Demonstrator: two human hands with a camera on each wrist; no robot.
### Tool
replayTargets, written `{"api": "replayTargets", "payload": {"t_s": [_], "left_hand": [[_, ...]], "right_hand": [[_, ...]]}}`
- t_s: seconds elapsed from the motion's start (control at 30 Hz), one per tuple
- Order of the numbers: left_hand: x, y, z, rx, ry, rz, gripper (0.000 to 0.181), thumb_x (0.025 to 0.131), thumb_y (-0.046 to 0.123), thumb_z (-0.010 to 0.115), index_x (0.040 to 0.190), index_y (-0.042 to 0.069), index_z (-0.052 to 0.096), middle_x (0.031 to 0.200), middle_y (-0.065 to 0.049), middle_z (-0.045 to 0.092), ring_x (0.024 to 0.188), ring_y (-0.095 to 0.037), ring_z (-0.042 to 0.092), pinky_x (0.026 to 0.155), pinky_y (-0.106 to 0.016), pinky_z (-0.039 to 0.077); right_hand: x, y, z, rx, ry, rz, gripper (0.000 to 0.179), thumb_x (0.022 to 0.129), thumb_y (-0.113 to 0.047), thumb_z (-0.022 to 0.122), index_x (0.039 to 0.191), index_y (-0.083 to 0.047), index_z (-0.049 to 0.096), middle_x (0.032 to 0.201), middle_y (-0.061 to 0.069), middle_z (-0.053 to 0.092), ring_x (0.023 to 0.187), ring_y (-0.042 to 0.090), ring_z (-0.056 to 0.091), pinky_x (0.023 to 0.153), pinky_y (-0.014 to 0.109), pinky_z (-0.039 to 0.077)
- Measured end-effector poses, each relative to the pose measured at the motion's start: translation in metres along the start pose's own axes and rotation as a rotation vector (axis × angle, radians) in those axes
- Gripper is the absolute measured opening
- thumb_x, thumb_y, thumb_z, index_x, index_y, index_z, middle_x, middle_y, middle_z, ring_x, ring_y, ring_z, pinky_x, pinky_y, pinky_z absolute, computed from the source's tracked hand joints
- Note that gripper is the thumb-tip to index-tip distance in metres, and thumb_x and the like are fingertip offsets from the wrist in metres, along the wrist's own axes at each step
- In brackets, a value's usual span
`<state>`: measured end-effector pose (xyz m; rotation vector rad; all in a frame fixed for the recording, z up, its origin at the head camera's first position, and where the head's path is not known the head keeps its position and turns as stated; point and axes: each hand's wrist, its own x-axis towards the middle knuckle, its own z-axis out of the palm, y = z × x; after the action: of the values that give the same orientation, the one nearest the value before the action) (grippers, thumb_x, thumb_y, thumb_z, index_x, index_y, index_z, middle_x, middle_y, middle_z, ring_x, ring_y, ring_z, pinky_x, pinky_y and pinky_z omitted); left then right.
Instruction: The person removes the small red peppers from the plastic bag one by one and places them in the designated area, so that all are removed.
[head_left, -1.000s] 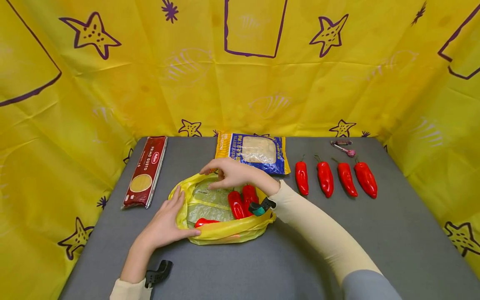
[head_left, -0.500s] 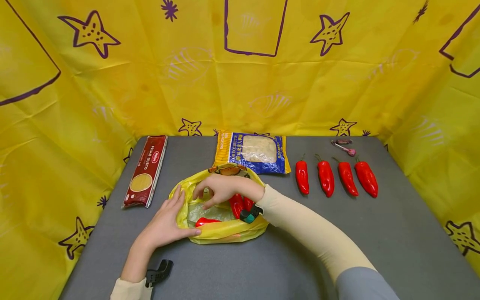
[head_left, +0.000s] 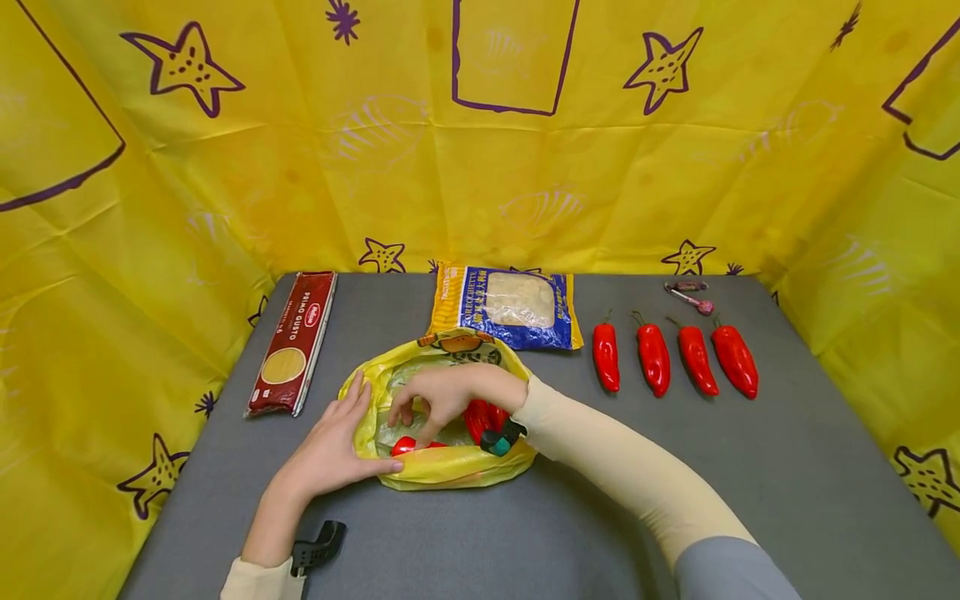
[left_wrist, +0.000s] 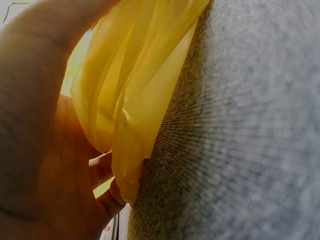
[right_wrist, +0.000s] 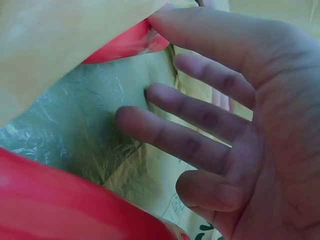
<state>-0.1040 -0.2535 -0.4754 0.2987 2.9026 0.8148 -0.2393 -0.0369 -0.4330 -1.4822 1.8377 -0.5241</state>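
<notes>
A yellow plastic bag [head_left: 457, 479] sits with its mouth open at the table's centre. Inside it are red peppers: one [head_left: 404, 446] near the front left and others [head_left: 483, 417] at the right. My left hand [head_left: 327, 442] cups the bag's left side from outside, its thumb along the front rim and its fingers at the left. Reaching into the bag, my right hand [head_left: 442, 400] has its thumb at the front-left pepper [right_wrist: 130, 46], while the other fingers are loosely bent and spread. Another pepper [right_wrist: 75, 200] shows large below in the right wrist view.
Several red peppers [head_left: 654, 360] lie in a row at the right, a lollipop [head_left: 701, 305] and a small wrapped sweet [head_left: 686, 286] behind them. A blue and yellow pasta packet [head_left: 517, 304] lies behind the bag. A dark red pasta packet [head_left: 288, 350] lies at the left.
My right hand has moved from the bag's back rim down and forward into the bag, to the front-left pepper. The bag's back rim shows again. My left hand stays in place.
</notes>
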Motion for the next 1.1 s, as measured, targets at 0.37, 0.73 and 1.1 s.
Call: {"api": "replayTargets", "payload": {"t_s": [0.37,0.73,1.1], "left_hand": [[0.0,0.001,-0.001,0.004,0.0,0.003,0.139,0.071,0.073,0.086,0.166,-0.005,0.022,0.178,-0.018,0.005,0.149,-0.048,0.033,0.109,-0.073,0.039],[0.0,-0.002,0.002,-0.003,0.009,0.002,0.137,0.072,0.075,0.085,0.166,-0.004,0.024,0.179,-0.017,0.005,0.149,-0.049,0.031,0.108,-0.075,0.039],[-0.001,-0.003,0.002,-0.007,0.007,0.005,0.138,0.072,0.076,0.085,0.166,-0.004,0.023,0.178,-0.017,0.004,0.149,-0.05,0.031,0.109,-0.075,0.038]], "right_hand": [[0.002,-0.007,0.004,-0.007,-0.06,0.014,0.059,0.084,-0.012,0.09,0.138,-0.01,0.068,0.118,0.001,0.07,0.095,0.013,0.065,0.079,0.019,0.054],[0.003,-0.013,0.004,-0.141,-0.02,0.054,0.054,0.088,-0.016,0.084,0.139,-0.015,0.065,0.119,-0.006,0.07,0.105,0.009,0.062,0.09,0.018,0.048],[0.008,-0.015,0.007,-0.26,-0.003,-0.006,0.05,0.087,-0.021,0.088,0.133,-0.021,0.069,0.12,-0.008,0.072,0.109,0.007,0.062,0.097,0.018,0.046]]}}
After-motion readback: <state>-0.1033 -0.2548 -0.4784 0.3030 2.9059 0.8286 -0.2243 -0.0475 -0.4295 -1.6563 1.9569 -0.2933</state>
